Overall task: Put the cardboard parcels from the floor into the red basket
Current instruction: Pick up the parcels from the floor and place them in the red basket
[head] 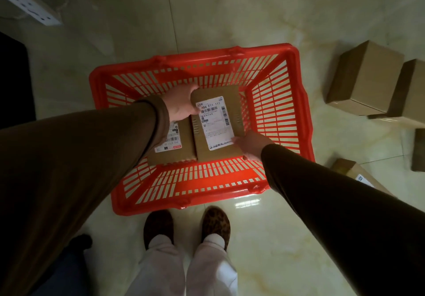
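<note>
A labelled parcel [217,123] sits low inside the red basket [305,120], held at opposite corners: the left hand [181,104] has its fingers wrapped over the far left corner, and the right hand [250,145] grips the near right corner, its fingers mostly hidden. Just beside it on the left, a second parcel [172,146] lies in the basket, partly hidden by the left sleeve [92,146]. More boxes [365,77] stand on the floor [253,8] to the right, apart from the basket, and two slippers [158,224] are near its front rim.
</note>
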Available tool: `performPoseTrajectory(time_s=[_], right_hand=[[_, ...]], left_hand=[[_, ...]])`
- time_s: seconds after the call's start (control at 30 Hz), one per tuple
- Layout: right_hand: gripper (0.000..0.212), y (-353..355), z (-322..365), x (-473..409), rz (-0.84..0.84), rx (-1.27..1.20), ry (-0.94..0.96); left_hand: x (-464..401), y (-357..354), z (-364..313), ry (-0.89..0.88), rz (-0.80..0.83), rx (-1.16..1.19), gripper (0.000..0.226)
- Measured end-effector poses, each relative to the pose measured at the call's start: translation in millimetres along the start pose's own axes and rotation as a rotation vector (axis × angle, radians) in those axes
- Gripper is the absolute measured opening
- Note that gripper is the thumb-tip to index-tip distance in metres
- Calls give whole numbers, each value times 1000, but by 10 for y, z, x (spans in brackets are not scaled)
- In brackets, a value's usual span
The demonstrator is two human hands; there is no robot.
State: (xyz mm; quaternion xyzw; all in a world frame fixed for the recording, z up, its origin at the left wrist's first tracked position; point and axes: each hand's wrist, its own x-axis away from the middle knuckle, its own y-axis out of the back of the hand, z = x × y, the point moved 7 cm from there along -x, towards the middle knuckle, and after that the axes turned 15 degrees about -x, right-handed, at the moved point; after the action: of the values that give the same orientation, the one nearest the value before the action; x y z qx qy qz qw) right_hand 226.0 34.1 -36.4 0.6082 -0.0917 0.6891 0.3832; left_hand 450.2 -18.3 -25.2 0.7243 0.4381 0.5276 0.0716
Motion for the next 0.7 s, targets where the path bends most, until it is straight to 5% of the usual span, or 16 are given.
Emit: performPoseTrajectory(time_s=[0.17, 0.4, 0.7], right_hand=[[51, -9, 76, -119, -25, 154, 53], [25, -164, 61, -222, -121, 206, 62], [44, -130, 162, 306, -142, 197, 126]], left_hand=[[-80, -77, 78, -5, -62, -130, 63], [-115, -59, 184, -2, -176, -483, 64], [303, -47, 99, -18, -244, -534, 85]])
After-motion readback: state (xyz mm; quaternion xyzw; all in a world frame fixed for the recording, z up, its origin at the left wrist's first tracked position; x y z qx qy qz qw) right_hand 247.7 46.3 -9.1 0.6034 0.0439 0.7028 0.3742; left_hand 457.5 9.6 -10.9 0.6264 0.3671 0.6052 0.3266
